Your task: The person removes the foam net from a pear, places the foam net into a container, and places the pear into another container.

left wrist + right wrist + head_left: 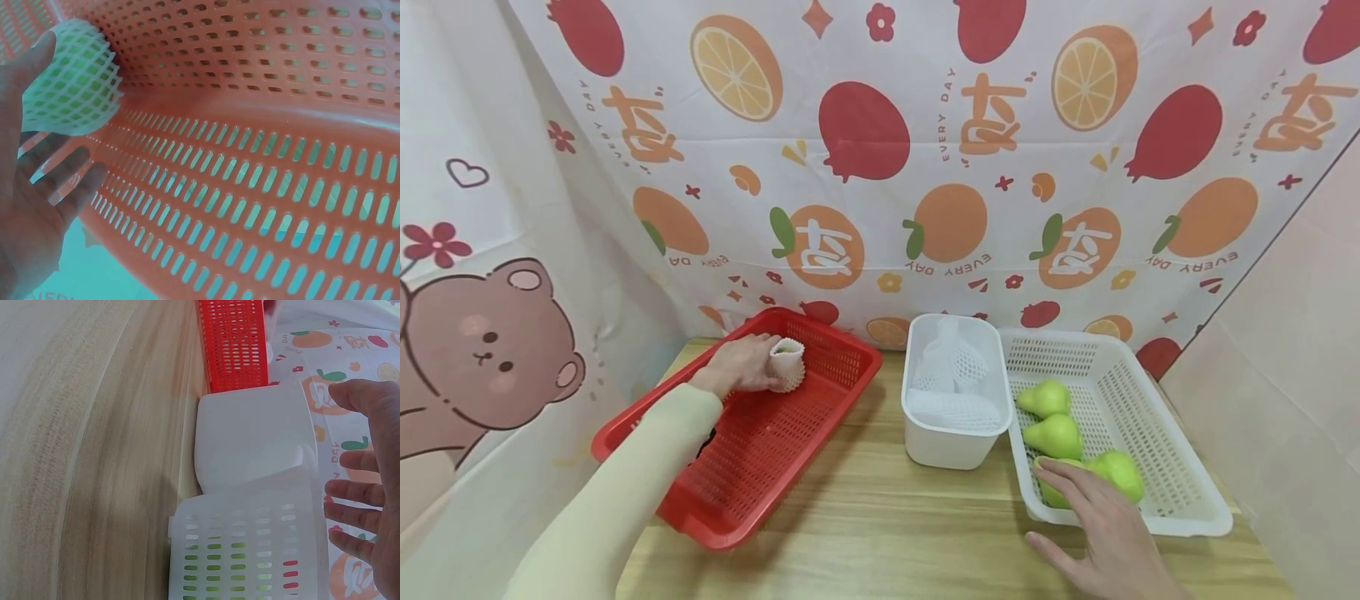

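A green pear in a white foam net [72,81] stands inside the red basket [730,533], near its far left part. My left hand [741,367] is beside that netted pear; its thumb overlaps the net in the left wrist view, while the other fingers are spread below it. My right hand [1108,533] hovers with spread fingers over the near left corner of the white basket [1195,527], holding nothing. Several bare green pears lie there, among them a far pear [1045,398] and a middle pear [1054,436]; the hand partly hides the nearest ones.
Between the two baskets stands a white plastic tub [951,450] with white foam nets [955,408] inside. All rest on a wooden table [850,517]. A fruit-print curtain [880,225] hangs behind, and a bear-print cloth [482,350] hangs at the left.
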`<action>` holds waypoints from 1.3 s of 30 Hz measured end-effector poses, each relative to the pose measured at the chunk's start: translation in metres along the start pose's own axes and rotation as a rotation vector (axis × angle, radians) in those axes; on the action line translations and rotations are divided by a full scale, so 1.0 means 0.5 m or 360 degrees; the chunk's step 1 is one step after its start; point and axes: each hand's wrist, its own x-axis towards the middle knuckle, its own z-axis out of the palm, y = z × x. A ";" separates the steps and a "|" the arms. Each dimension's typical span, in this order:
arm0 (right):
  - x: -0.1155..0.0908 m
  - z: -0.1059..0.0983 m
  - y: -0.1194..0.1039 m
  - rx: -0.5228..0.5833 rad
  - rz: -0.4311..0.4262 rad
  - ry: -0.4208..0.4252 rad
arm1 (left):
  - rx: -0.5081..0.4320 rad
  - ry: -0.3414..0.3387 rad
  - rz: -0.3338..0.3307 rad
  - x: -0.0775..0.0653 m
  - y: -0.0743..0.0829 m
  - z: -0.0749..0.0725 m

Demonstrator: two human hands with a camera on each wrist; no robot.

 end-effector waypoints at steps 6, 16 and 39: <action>0.001 -0.001 0.000 -0.0010 0.0006 -0.0006 | 0.0010 -0.0019 0.0024 0.006 0.009 0.005; 0.004 0.004 0.005 -0.0001 -0.0007 -0.0010 | 0.0039 -0.0019 0.0020 0.026 0.019 0.014; 0.001 0.003 0.003 -0.0023 0.0005 -0.0005 | 0.0198 -0.0053 -0.0009 0.050 0.030 0.029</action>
